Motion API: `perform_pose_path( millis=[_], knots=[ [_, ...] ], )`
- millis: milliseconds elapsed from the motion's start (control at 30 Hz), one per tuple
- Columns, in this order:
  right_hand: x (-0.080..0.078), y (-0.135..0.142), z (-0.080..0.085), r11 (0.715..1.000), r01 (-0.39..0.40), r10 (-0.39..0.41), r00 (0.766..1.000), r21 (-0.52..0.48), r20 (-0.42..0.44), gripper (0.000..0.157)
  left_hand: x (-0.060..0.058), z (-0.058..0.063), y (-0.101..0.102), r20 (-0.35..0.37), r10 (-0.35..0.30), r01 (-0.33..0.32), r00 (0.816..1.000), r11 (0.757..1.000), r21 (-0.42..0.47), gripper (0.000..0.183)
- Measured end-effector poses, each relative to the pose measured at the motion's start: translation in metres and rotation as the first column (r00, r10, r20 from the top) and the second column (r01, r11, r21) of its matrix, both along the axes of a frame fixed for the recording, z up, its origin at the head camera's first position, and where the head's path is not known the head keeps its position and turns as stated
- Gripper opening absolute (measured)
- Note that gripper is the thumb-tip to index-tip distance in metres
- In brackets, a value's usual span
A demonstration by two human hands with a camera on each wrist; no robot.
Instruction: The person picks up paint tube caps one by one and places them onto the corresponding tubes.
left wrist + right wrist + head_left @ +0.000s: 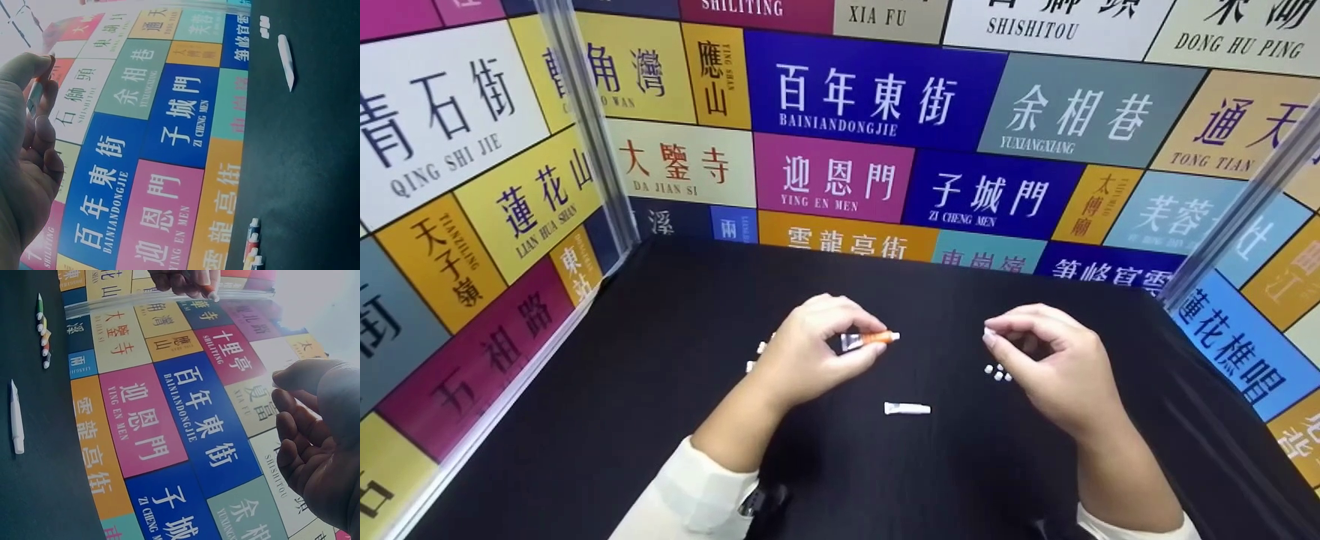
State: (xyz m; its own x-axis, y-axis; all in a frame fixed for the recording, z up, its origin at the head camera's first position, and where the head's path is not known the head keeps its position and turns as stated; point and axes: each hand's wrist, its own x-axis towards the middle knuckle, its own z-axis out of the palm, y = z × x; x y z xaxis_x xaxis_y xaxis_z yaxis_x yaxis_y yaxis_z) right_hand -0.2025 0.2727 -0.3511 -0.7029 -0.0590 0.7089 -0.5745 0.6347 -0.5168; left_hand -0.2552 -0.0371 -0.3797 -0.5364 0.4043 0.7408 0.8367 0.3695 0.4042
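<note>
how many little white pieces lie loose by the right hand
4 white pieces show, all clustered on the black table beside the right hand; more may be hidden behind it.

Printed on large blue wall panel (874, 88): BAINIANDONGJIE; on pink panel (832, 178): YING EN MEN; on grey panel (1087, 109): YUXIANGXIANG; on white panel (446, 120): QING SHI JIE; on yellow panel (532, 196): LIAN HUA SHAN.

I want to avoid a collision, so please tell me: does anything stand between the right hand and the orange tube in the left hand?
Nothing visible stands between the right hand and the orange tube, which the left hand holds. The white tube lies on the table nearer the person, off that line.
</note>
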Motion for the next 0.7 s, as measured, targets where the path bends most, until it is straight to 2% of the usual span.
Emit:
perform_pose_path(
  millis=[200,433,700],
  knots=[
    [0.006,-0.004,0.004,1.0,-0.008,0.009,1.0,0.015,-0.014,0.025,0.006,0.005,0.003,-0.025,-0.015,0.015,1.0,1.0,0.001,0.012],
    [0.018,-0.011,0.01,0.996,-0.076,0.078,0.995,0.04,-0.061,0.026,0.013,0.011,0.006,-0.096,-0.037,0.039,0.995,0.999,0.012,0.011],
    [0.03,-0.02,0.016,0.984,-0.157,0.168,0.973,0.079,-0.158,0.032,0.024,0.019,0.01,-0.166,-0.067,0.066,0.984,0.998,-0.007,0.013]
  ],
)
